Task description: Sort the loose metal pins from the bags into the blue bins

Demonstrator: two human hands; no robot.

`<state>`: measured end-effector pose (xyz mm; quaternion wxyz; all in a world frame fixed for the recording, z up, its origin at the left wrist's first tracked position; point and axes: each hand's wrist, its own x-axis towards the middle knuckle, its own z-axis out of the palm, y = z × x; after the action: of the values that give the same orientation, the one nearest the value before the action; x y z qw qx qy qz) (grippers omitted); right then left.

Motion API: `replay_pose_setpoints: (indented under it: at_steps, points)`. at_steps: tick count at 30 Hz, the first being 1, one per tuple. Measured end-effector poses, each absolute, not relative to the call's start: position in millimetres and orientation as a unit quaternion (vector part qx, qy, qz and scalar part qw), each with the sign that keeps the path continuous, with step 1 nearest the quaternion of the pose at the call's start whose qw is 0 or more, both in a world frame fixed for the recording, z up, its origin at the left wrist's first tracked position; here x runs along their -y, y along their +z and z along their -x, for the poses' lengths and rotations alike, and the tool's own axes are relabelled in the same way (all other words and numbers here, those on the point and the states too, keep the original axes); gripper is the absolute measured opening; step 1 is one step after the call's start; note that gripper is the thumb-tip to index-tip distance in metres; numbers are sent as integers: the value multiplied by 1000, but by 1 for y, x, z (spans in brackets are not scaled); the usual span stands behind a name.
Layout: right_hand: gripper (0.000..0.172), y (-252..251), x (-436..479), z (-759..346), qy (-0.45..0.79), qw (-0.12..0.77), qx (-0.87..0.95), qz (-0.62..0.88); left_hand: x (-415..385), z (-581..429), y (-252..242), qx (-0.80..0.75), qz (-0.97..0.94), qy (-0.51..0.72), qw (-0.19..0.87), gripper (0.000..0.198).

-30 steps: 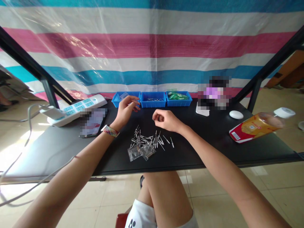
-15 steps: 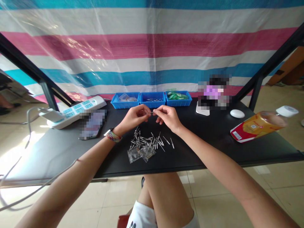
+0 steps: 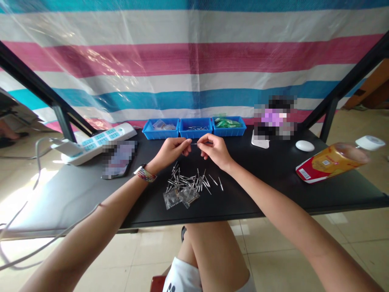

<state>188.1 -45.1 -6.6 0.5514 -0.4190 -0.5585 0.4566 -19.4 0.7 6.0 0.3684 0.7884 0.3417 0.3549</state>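
Above the black table, my left hand (image 3: 173, 151) and my right hand (image 3: 215, 150) pinch a thin metal blind rivet (image 3: 194, 143) between them, each at one end. Its ends are hidden by my fingertips. Below my hands lies a loose pile of silvery blind rivets (image 3: 199, 183), with a few lying apart on its right side. Two small clear plastic bags (image 3: 172, 198) with thin pieces inside lie at the pile's near edge. Just beyond my fingers stands the middle blue tray (image 3: 196, 133), with several rivets in it.
The left blue tray (image 3: 160, 134) holds clear bags, the right blue tray (image 3: 229, 132) green packets. A power strip (image 3: 100, 142) and a phone (image 3: 129, 162) lie left. To the right are a white case (image 3: 304, 146) and a tilted drink bottle (image 3: 330, 162). A striped sheet (image 3: 194, 61) hangs behind.
My fingertips have drawn slightly apart, so more of the thin rivet shows between them. The pile, bags and trays lie as before.
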Motion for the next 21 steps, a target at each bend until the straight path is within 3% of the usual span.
replay_pose_setpoints:
  at_steps: [10, 21]
  points:
    - [52, -13, 39, -189, 457, 539, 556, 438, 1, 21, 9, -318, -757, 394, 413, 46]
    - [34, -6, 44, -189, 492, 561, 519, 416, -3, 23, 4, -343, -801, 370, 323, 50]
